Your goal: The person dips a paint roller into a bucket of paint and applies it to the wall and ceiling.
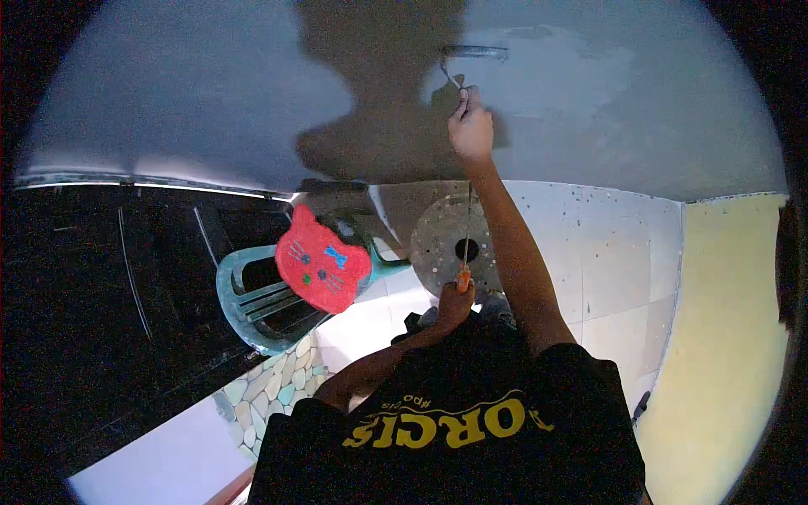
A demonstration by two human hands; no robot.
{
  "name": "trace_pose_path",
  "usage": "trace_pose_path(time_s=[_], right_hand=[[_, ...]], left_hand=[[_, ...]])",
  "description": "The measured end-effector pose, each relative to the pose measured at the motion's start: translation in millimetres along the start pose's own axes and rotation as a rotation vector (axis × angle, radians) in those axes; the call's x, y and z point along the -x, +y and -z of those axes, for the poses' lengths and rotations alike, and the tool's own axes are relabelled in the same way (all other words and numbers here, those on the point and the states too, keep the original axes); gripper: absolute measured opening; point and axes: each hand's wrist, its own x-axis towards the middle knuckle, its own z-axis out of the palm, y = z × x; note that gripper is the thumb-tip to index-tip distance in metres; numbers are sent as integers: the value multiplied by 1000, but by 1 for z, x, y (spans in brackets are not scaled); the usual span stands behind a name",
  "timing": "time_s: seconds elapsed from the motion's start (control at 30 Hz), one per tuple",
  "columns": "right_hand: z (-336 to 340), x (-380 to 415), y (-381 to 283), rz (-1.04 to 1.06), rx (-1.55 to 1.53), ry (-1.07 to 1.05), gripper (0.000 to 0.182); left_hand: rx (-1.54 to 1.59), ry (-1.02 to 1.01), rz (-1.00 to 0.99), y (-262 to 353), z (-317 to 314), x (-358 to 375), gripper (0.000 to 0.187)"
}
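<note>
My right hand (471,130) is raised against the grey painted surface (572,93), its fingers closed around the handle of a paint roller (480,52). The roller's thin bent frame leads up to a dark narrow bar lying along that surface. A paler, smeared patch spreads to the right of the bar. Lower down, in front of my body, my left hand (456,305) is wrapped round the orange handle of a tool with a long thin shaft (465,279). Its shaft points upward, across a round speckled grey disc (433,240) with a dark central hole.
A green plastic chair (234,295) stands to the left, with a red cat-shaped mat (316,290) over it. Dark panels (93,278) line the far left. Pale tiles (614,278) with spatters lie at right, beside a yellow surface (724,337). Pebble-patterned tiling (265,391) shows lower left.
</note>
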Motion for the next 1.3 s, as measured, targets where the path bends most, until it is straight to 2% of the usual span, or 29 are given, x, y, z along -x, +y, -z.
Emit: trace_pose_path(time_s=[0.13,0.23,0.3,0.33,0.43,0.5,0.53,0.6,0.63,0.7,0.73,0.8,1.0,1.1,1.23,1.3], right_hand=[[-11,-1,12,133,-77,131,17],[-10,-1,11,112,-100,117,18],[-7,-3,14,2,-78,-17,27],[-8,-3,18,3,-77,-17,27],[-12,2,25,73,-113,-10,27],[-13,3,27,-11,-121,-57,29],[-13,5,27,-12,-122,-60,29],[-10,7,24,-35,-99,-54,31],[-6,8,20,-35,-100,-57,31],[2,11,16,-63,-189,-116,30],[-7,10,26,-63,-188,-117,30],[-21,9,36,63,-170,39,20],[-21,8,38,-28,-112,-17,23],[-24,10,42,62,-203,55,24],[-29,17,56,58,-217,-9,26],[-36,16,61,195,-220,106,30]], left_hand=[[-24,-5,2,-2,-1,-3,35],[24,-79,57,4,4,1,33],[19,-53,45,6,0,2,31],[21,-54,45,4,-3,3,31],[-21,1,-59,-8,-10,5,30],[-197,74,-142,-8,-14,6,29],[-198,75,-138,-4,-12,9,29],[-100,13,58,2,-10,14,30],[-99,15,60,-4,-12,13,30],[-194,-28,-62,-15,-16,9,32],[-194,-28,-61,-15,-16,10,32],[-81,-4,-4,-15,-17,9,34],[-82,-46,-3,-27,-22,5,33],[-163,-80,-24,-30,-24,2,31],[-60,-23,70,-35,-27,11,27],[-195,29,-221,-47,-28,7,27]])
